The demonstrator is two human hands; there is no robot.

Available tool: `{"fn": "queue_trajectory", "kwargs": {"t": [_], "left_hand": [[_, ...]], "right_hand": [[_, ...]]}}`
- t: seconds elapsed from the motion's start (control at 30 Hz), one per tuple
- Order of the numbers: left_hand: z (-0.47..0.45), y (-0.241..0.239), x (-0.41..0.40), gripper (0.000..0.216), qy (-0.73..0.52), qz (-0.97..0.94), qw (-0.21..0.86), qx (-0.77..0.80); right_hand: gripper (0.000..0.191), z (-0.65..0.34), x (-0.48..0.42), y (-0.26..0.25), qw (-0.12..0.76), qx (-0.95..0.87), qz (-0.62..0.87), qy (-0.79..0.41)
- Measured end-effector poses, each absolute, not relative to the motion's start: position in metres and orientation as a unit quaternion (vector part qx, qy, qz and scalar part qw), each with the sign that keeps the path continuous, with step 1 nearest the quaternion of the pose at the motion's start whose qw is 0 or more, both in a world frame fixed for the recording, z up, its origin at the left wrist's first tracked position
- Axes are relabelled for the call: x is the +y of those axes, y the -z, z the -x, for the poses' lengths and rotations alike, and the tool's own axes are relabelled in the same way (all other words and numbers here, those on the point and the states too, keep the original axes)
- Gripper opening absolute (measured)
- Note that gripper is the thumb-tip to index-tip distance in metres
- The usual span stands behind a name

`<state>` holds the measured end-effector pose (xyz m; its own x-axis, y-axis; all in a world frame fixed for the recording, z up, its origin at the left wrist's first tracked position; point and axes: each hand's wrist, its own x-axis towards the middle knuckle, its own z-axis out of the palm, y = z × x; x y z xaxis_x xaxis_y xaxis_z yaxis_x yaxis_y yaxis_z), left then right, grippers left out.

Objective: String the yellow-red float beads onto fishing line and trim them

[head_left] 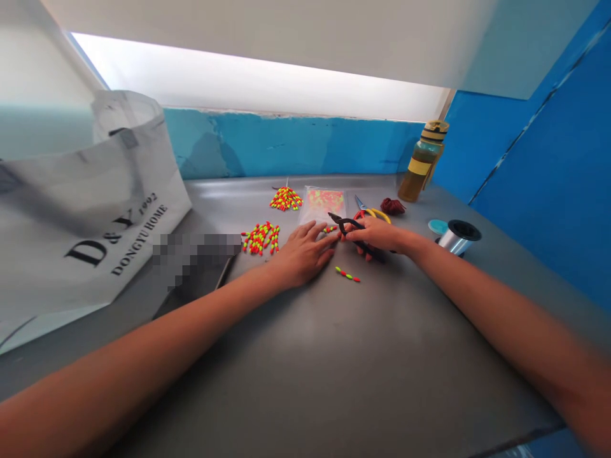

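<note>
My right hand (375,236) is closed around dark-handled pliers (336,218), whose jaws point up and to the left. Stretched out flat on the table, my left hand (305,254) has its fingertips beside a few red and yellow-green oval beads (330,229); whether they touch is unclear. In front of both hands lies a short row of similar beads (347,275). Left of my left hand is a pile of bead strands (260,238), with another bead bunch (286,199) behind it. A clear plastic bag of beads (326,202) lies just beyond my fingers.
Yellow-handled scissors (377,215) and dark red cord (393,206) lie behind my right hand. At right are a spool (459,236), a teal disc (438,226) and a bottle (420,162). A large white bag (138,191) and a pixelated dark object (195,270) occupy the left.
</note>
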<state>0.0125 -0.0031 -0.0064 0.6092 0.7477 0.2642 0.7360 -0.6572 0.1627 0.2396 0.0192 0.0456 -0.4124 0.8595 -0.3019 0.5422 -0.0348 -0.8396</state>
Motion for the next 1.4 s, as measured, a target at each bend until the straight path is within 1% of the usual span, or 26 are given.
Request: {"fn": "queue_trajectory", "kwargs": {"t": [0.13,0.23,0.4,0.47,0.53,0.63,0.7,0.77,1.0,1.27,1.4], "left_hand": [[-0.016,-0.003,-0.007,0.033,-0.186,-0.894,0.022,0.407],[-0.016,-0.005,-0.006,0.027,-0.2,-0.887,0.024,0.415],[-0.015,-0.005,-0.003,0.02,-0.25,-0.863,0.09,0.429],[-0.016,-0.008,-0.004,0.016,-0.289,-0.818,0.16,0.47],[-0.019,-0.013,-0.006,0.014,-0.333,-0.742,0.278,0.511],[-0.023,-0.018,-0.007,0.015,-0.398,-0.612,0.457,0.508],[-0.024,-0.018,-0.007,0.018,-0.438,-0.542,0.525,0.488],[-0.023,-0.017,-0.006,0.02,-0.466,-0.488,0.566,0.473],[-0.019,-0.021,0.0,0.019,-0.503,-0.395,0.62,0.455],[-0.017,-0.018,0.005,0.008,-0.508,-0.36,0.645,0.444],[-0.016,-0.016,0.007,0.01,-0.504,-0.358,0.657,0.431]], "right_hand": [[0.014,-0.239,0.019,-0.046,0.159,-0.686,0.513,-0.491],[0.015,-0.238,0.018,-0.048,0.146,-0.693,0.52,-0.477],[0.018,-0.237,0.018,-0.049,0.148,-0.701,0.514,-0.472],[0.017,-0.238,0.019,-0.048,0.146,-0.702,0.515,-0.47],[0.016,-0.239,0.02,-0.046,0.146,-0.704,0.511,-0.471],[0.014,-0.239,0.021,-0.045,0.148,-0.713,0.485,-0.484],[0.015,-0.239,0.02,-0.046,0.146,-0.718,0.477,-0.486],[0.016,-0.239,0.018,-0.047,0.142,-0.722,0.48,-0.478],[0.018,-0.238,0.017,-0.049,0.131,-0.733,0.471,-0.472],[0.023,-0.236,0.014,-0.053,0.12,-0.735,0.491,-0.452],[0.024,-0.235,0.014,-0.053,0.112,-0.744,0.497,-0.434]]}}
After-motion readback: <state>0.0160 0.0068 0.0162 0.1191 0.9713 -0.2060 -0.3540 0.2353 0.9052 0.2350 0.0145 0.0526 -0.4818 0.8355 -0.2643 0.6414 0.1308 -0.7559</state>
